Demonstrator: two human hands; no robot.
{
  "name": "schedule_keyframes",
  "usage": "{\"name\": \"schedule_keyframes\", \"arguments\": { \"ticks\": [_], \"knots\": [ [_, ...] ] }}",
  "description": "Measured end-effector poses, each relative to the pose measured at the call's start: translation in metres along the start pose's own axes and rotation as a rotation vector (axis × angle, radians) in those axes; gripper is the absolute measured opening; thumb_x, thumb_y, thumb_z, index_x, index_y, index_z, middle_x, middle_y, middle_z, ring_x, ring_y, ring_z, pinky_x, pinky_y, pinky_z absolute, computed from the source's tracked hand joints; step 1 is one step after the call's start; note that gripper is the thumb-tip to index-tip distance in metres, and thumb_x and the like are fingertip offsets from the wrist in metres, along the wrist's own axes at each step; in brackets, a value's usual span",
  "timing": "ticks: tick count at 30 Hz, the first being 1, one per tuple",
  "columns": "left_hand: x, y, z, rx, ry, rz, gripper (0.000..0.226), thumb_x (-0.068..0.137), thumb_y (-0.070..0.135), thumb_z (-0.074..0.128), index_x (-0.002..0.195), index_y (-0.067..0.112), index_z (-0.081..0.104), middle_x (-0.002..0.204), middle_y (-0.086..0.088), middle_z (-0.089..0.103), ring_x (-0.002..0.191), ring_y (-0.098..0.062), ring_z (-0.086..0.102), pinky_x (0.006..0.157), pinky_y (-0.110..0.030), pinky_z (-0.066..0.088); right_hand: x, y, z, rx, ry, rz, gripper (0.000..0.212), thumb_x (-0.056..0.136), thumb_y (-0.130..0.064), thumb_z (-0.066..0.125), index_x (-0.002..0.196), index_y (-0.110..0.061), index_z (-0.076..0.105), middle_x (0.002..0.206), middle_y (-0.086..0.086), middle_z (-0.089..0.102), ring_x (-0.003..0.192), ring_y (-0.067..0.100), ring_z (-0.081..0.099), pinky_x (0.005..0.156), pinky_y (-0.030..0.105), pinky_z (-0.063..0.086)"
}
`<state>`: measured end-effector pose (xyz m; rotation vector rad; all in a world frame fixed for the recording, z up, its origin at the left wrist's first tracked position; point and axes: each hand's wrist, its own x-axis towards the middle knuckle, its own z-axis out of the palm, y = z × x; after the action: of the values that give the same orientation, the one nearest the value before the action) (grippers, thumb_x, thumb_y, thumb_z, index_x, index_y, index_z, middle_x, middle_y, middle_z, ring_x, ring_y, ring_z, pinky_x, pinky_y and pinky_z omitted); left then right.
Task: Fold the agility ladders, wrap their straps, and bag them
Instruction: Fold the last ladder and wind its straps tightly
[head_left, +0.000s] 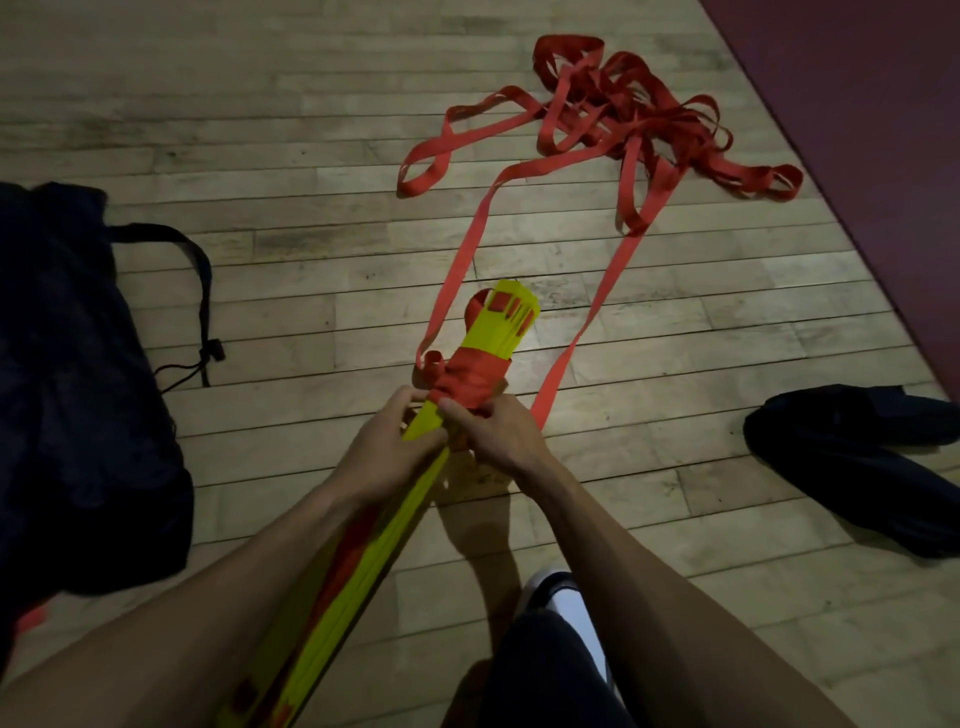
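One wood floor (291, 171), with a maroon mat (872, 104) at its far right corner. One big dark bag (78, 395) lies by the left edge, drawstring trailing; one smaller dark bag (857, 457) lies near the right edge. One loose tangle of red straps (628, 114) lies far-centre, with two runs leading back to the bundle. One bundle of yellow rungs (498, 332), held mid-floor above the boards, has its long axis running from near-left to far-right, tip pointing away (red wrap around it near the far end). Two hands: left hand (387, 447) grips the rungs, and right hand (493, 431) pinches the red wrap.
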<state>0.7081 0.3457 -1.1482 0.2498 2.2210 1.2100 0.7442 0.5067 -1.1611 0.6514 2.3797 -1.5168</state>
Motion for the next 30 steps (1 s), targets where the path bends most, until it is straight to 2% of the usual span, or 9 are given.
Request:
{"name": "schedule_keyframes", "arguments": {
  "ticks": [2,5,9,13,16,20,23,26,30],
  "knots": [
    [0.003,-0.003,-0.016,-0.145,-0.05,-0.005,0.042,0.083,0.031,0.08,0.121,0.028,0.061,0.105,-0.004,0.068,0.091,-0.022,0.069,0.076,-0.035,0.059,-0.004,-0.003,-0.001,0.146,-0.066,-0.005,0.038,0.092,-0.048,0.063,0.086,-0.012,0.074,0.077,0.018,0.071,0.064,0.035,0.066,0.059,0.043,0.053],
    [0.002,-0.006,-0.026,-0.262,-0.164,-0.085,0.056,0.074,0.04,0.083,0.123,0.021,0.063,0.11,-0.007,0.072,0.097,-0.024,0.072,0.086,-0.041,0.059,-0.008,-0.011,-0.002,0.262,-0.13,-0.043,0.038,0.096,-0.039,0.063,0.087,-0.002,0.07,0.068,0.013,0.058,0.059,0.021,0.054,0.053,0.033,0.045],
    [0.0,-0.002,-0.028,-0.313,-0.283,-0.207,0.039,0.082,0.037,0.076,0.107,0.008,0.07,0.089,-0.013,0.074,0.074,-0.024,0.071,0.066,-0.032,0.059,-0.01,-0.013,0.002,0.243,-0.128,-0.106,0.046,0.097,-0.041,0.061,0.086,0.003,0.066,0.063,0.007,0.057,0.056,0.02,0.055,0.055,0.037,0.045],
    [0.001,-0.002,-0.025,-0.141,-0.18,-0.172,0.03,0.079,0.038,0.081,0.092,0.011,0.075,0.081,-0.009,0.077,0.073,-0.027,0.074,0.066,-0.035,0.058,-0.006,-0.013,-0.004,0.025,-0.121,-0.122,0.04,0.097,-0.048,0.058,0.069,-0.021,0.064,0.056,-0.004,0.062,0.055,0.014,0.063,0.064,0.039,0.054],
    [0.008,-0.005,-0.016,0.09,-0.025,-0.141,0.03,0.075,0.04,0.083,0.095,0.02,0.072,0.083,0.0,0.075,0.075,-0.02,0.072,0.072,-0.038,0.058,-0.003,-0.013,-0.003,-0.126,-0.134,-0.112,0.048,0.093,-0.06,0.057,0.075,-0.016,0.067,0.064,0.005,0.068,0.058,0.021,0.067,0.067,0.043,0.059],
    [0.005,0.003,0.002,0.267,0.085,-0.103,0.043,0.082,0.017,0.077,0.11,0.017,0.045,0.089,-0.002,0.065,0.073,-0.019,0.065,0.062,-0.034,0.051,-0.005,-0.021,0.008,-0.129,-0.128,-0.082,0.063,0.083,-0.078,0.048,0.084,-0.018,0.067,0.072,0.009,0.071,0.058,0.022,0.068,0.062,0.043,0.06],
    [0.001,0.006,0.014,0.419,0.139,0.038,0.047,0.09,0.016,0.068,0.119,0.023,0.032,0.093,0.002,0.06,0.077,-0.018,0.062,0.065,-0.036,0.054,-0.008,-0.025,0.009,0.045,-0.068,-0.025,0.058,0.087,-0.069,0.056,0.085,-0.013,0.067,0.067,0.006,0.069,0.053,0.018,0.066,0.051,0.031,0.056],
    [0.002,0.012,0.01,0.28,-0.057,0.063,0.046,0.09,0.022,0.068,0.129,0.029,0.044,0.104,0.008,0.062,0.091,-0.011,0.063,0.076,-0.027,0.052,-0.008,-0.016,0.003,0.175,-0.075,0.054,0.046,0.09,-0.057,0.063,0.093,-0.012,0.069,0.082,0.012,0.072,0.071,0.027,0.071,0.058,0.036,0.058],
    [0.003,0.023,-0.017,-0.117,-0.362,-0.142,0.025,0.092,0.035,0.07,0.113,0.022,0.07,0.098,0.003,0.076,0.088,-0.01,0.072,0.082,-0.028,0.054,-0.013,-0.005,-0.005,0.386,-0.158,0.048,0.031,0.094,-0.046,0.064,0.089,-0.016,0.066,0.084,0.009,0.069,0.078,0.027,0.065,0.068,0.039,0.054]
  ]
}}
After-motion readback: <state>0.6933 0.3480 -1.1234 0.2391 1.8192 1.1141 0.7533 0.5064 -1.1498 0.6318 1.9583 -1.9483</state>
